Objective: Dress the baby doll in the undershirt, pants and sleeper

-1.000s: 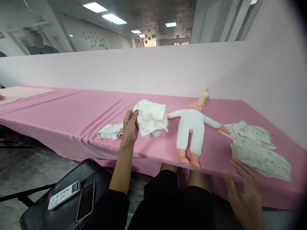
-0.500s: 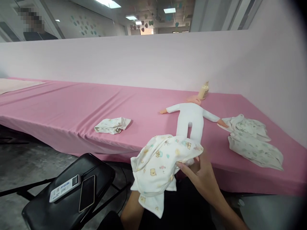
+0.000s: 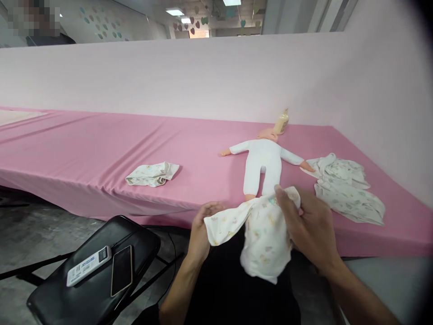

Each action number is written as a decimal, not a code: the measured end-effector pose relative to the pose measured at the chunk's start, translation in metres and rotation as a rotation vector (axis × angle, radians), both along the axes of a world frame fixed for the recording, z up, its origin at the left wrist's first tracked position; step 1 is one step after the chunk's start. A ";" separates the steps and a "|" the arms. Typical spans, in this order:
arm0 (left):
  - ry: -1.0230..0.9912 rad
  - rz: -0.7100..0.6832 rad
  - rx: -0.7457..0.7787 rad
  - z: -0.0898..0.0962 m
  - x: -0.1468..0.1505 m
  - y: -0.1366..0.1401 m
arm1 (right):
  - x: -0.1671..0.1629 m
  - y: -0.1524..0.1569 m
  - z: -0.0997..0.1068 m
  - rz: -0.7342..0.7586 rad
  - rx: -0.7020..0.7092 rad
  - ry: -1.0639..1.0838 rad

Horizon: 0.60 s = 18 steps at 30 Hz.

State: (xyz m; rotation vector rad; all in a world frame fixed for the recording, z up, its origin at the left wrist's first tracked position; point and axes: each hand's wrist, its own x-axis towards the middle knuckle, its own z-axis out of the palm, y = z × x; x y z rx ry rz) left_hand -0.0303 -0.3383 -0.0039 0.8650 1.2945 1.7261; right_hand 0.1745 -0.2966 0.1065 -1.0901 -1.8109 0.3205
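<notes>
My right hand (image 3: 309, 223) pinches a white baby shirt (image 3: 267, 243) printed with small coloured figures, its thumb on the near side of the cloth. The shirt's body hangs down over my lap, and a sleeve stretches out to the left. My left hand (image 3: 203, 232) is at the end of that sleeve, fingers loosely spread and partly behind the cloth; its thumb is hidden. Just beyond the shirt, a baby doll (image 3: 264, 158) in a white suit lies on its back on the pink-covered table (image 3: 199, 176), arms spread.
A folded printed cloth (image 3: 152, 174) lies left of the doll, and crumpled white cloths (image 3: 348, 189) lie right of it. A bottle (image 3: 281, 122) stands by the doll's head. At left, a black folding chair (image 3: 91, 257) holds a phone (image 3: 122, 271) and a white power bank (image 3: 88, 266).
The shirt has swung from lying spread over my left hand to hanging from my right hand. My left hand has come out from under it and up. The view has tilted slightly down.
</notes>
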 end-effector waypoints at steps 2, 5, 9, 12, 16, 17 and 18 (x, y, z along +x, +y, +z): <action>0.115 0.113 0.115 0.011 0.005 -0.013 | -0.009 0.000 0.017 0.017 0.010 -0.027; 0.490 0.008 0.300 0.043 0.016 -0.027 | -0.022 -0.001 0.041 0.184 -0.076 -0.133; 0.619 -0.239 0.272 0.078 0.025 -0.022 | -0.023 0.000 0.059 0.483 -0.273 -0.246; 0.638 -0.175 0.235 0.087 0.017 -0.011 | -0.013 0.004 0.060 0.606 -0.311 -0.275; 0.718 -0.164 0.226 0.092 -0.007 -0.003 | 0.001 0.010 0.050 0.580 -0.346 -0.227; 0.733 -0.147 0.237 0.094 -0.013 -0.002 | 0.003 0.011 0.047 0.550 -0.346 -0.204; 0.753 -0.131 0.252 0.096 -0.017 -0.001 | 0.003 0.012 0.043 0.516 -0.343 -0.188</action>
